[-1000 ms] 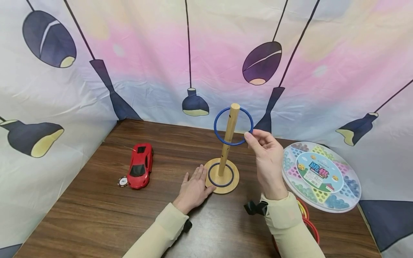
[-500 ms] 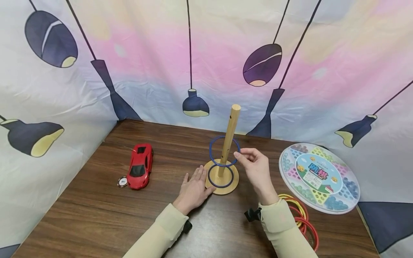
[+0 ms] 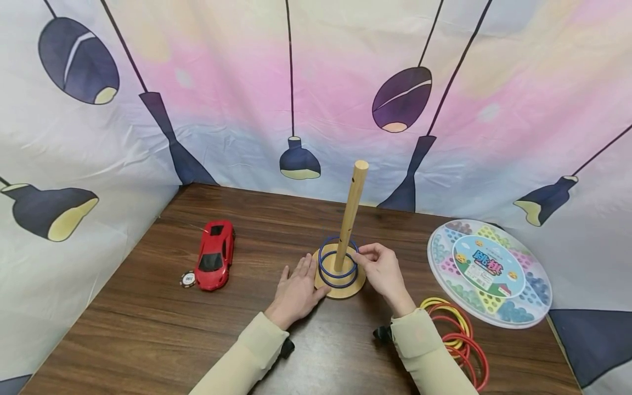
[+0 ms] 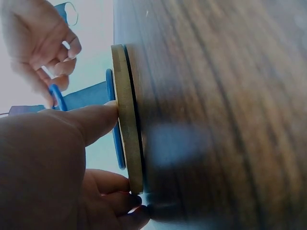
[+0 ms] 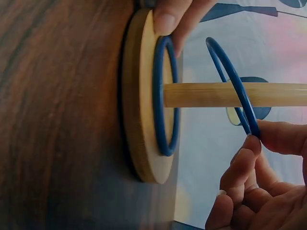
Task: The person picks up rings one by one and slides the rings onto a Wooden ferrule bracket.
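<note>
A wooden post (image 3: 351, 208) stands upright on a round wooden base (image 3: 360, 283). Flat on that base, around the foot of the post, lies a blue ring (image 5: 158, 96). My right hand (image 3: 386, 273) pinches a second blue ring (image 5: 243, 98) between thumb and fingers. This ring encircles the post, tilted, and is held above the lower one, as the right wrist view shows. My left hand (image 3: 293, 291) is at the left side of the base, fingers extended along its edge and thumb pressing on its top.
Several red and yellow rings (image 3: 464, 336) lie in a loose pile beside my right forearm. A round Chinese checkers set (image 3: 518, 293) lies at the right. To the left are a red toy car (image 3: 215, 255) and a poker chip (image 3: 187, 278). A printed cloth (image 3: 237, 109) hangs behind the table.
My right hand has lowered the blue ring from near the top of the post, around it, to just above the ring on the base. The left hand has stayed in place.
</note>
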A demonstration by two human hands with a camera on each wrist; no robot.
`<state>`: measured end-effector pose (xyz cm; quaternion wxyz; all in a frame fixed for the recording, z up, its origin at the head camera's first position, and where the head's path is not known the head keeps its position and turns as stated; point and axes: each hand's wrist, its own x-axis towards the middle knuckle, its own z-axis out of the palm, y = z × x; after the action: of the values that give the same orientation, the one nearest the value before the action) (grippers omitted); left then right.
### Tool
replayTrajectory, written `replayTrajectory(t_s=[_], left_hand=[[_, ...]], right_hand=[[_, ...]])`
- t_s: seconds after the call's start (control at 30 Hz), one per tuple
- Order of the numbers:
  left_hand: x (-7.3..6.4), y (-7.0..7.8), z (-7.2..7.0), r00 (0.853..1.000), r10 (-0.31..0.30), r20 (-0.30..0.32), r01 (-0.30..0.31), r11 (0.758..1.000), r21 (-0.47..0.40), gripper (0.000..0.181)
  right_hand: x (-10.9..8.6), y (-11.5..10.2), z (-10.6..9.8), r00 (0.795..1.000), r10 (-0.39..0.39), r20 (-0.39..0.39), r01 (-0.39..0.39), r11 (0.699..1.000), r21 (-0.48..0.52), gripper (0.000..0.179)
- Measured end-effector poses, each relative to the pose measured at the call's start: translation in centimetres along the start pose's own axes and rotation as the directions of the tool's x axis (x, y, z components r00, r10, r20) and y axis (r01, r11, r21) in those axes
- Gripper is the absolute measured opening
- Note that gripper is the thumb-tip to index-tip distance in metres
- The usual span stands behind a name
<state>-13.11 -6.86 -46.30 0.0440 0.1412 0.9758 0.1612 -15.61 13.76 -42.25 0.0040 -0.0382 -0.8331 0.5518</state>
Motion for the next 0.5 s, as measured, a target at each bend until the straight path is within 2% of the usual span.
replayTrajectory(t_s=[0.5], left_hand=[[0.0,0.0,0.0,1.0,0.006,-0.012,-0.006,1.0,0.009,0.078]], right_hand=[[0.4,1.7,0.6,0.999,0.027,0.016,-0.025,0.992,-0.123,0.017]])
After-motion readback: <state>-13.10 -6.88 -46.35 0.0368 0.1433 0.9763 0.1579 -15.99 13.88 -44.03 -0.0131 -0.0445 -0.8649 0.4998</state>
